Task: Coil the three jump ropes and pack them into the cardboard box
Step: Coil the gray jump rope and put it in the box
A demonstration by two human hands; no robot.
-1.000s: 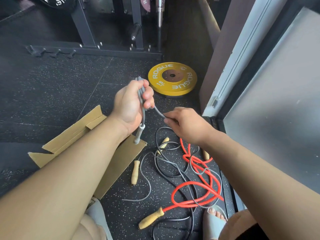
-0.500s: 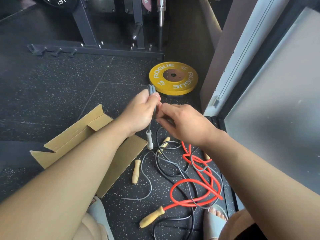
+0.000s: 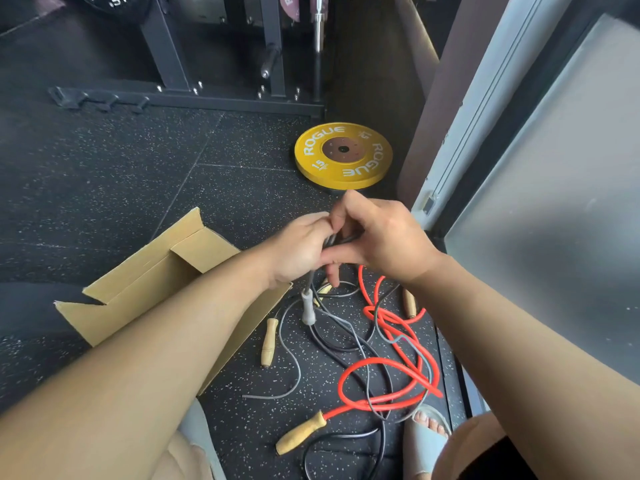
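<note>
My left hand [image 3: 299,249] grips a bundle of grey rope loops, and the grey jump rope's handle [image 3: 307,308] hangs below my fist. Pressed against it, my right hand [image 3: 377,237] pinches the same grey cord at the bundle. The rest of the grey rope [image 3: 292,365] trails on the floor. A red jump rope [image 3: 384,341] with wooden handles lies tangled with a black jump rope [image 3: 341,344] below my hands. The open cardboard box [image 3: 145,282] lies on its side at the left, partly hidden by my left forearm.
A yellow weight plate [image 3: 343,154] lies flat on the black rubber floor behind my hands. A dark rack base [image 3: 194,98] runs across the back. A grey wall panel [image 3: 554,202] stands at the right. My sandalled foot [image 3: 429,427] rests by the ropes.
My right hand has moved up and left to meet my left hand, bringing another length of grey cord to the bundle. The left hand has dropped lower and to the right.
</note>
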